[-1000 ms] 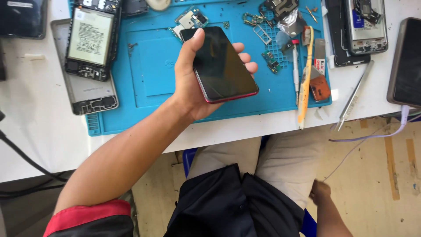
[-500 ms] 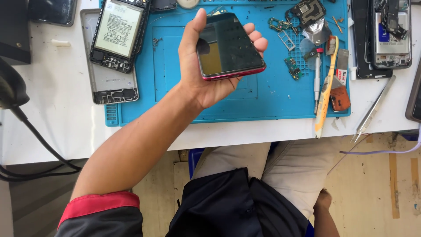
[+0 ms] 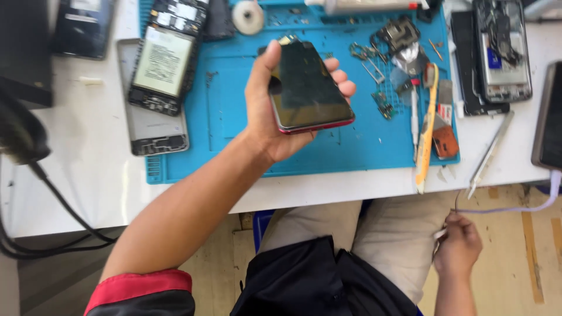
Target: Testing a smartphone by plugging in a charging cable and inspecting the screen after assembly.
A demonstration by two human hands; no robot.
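Left fingers (image 3: 342,88) gripping phone (image 3: 307,90) | right hand (image 3: 459,246) seemingly pinching cable (image 3: 509,208)

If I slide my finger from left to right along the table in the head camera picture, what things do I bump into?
Black cable → opened phone showing its battery → left hand holding a dark phone → yellow tool → metal tweezers → dark phone at the right edge.
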